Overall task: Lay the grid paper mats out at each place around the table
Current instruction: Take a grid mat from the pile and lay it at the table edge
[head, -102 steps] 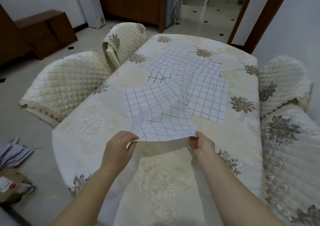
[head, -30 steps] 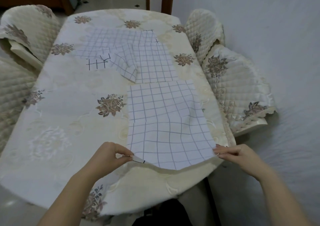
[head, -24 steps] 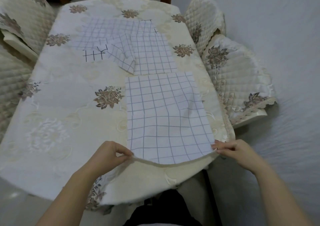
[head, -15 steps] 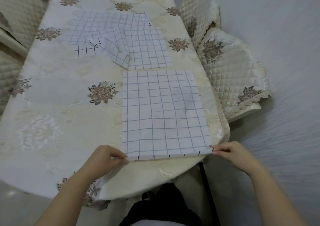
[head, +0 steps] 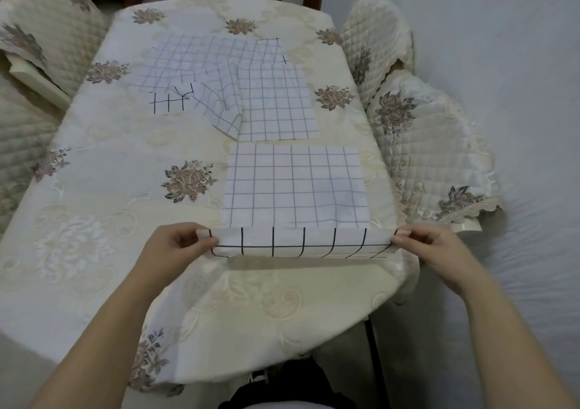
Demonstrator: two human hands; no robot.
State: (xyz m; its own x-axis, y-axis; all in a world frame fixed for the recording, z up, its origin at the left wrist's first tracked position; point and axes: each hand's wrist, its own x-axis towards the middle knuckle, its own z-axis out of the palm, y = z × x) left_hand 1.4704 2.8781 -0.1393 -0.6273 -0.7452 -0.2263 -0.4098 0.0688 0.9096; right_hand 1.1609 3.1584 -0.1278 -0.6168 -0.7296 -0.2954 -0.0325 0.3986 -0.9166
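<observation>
A white grid paper mat (head: 295, 185) lies on the right near part of the table (head: 94, 207). Its near edge is lifted and curled back toward me, showing bold black lines on the underside. My left hand (head: 175, 245) pinches the near left corner and my right hand (head: 430, 248) pinches the near right corner. Further back, a second mat (head: 276, 104) lies flat near the right edge. A third, rumpled mat (head: 201, 63) sits behind it with a folded corner.
The table wears a cream floral cloth. Quilted chair covers (head: 433, 151) stand along the right side against a white wall, and more chairs (head: 31, 38) stand on the left. A doorway and tiled floor lie beyond the far end.
I moved round to the table's right end and set the mat down by the right edge. In the last half second its near edge has been lifted and curled back.
</observation>
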